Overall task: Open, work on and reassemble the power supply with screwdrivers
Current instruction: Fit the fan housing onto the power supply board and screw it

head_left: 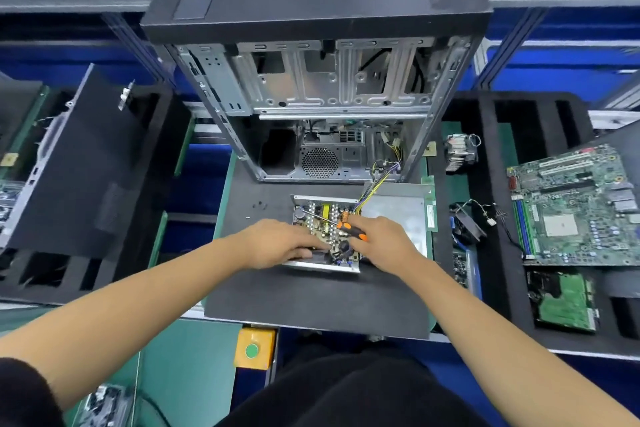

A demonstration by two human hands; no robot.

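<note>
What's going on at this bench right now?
A person is working on an opened power supply lying on a dark mat before an empty computer case. The right hand holds an orange-and-black screwdriver, its shaft over the exposed board. The left hand rests on the unit's near edge. Its cover lies alongside.

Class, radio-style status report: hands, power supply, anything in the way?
Left hand resting on open power supply; right hand gripping orange-black screwdriver, shaft over board. Lid off, alongside. Cable bundle trails into case.
</note>
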